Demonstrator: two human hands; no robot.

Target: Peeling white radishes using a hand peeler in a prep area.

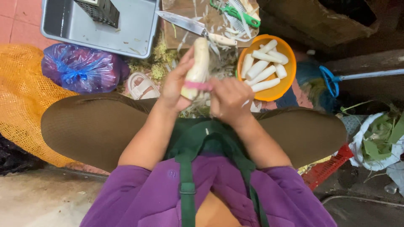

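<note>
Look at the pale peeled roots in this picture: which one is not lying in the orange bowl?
The root held upright in the left hand, a pink-handled peeler across it in the right hand. The others lie in the orange bowl.

Left hand [179, 84] gripping, fingers curled; right hand [229, 101] closed alongside.

Pink tiled floor [17, 25] carries grey plastic tray [75, 29], purple plastic bag [80, 69], yellow mesh sack [21, 101], wooden chopping board [185, 31] with long steel knife [189, 25], orange round bowl [286, 80] of peeled white root pieces [263, 67], and scattered peelings [158, 63].
</note>
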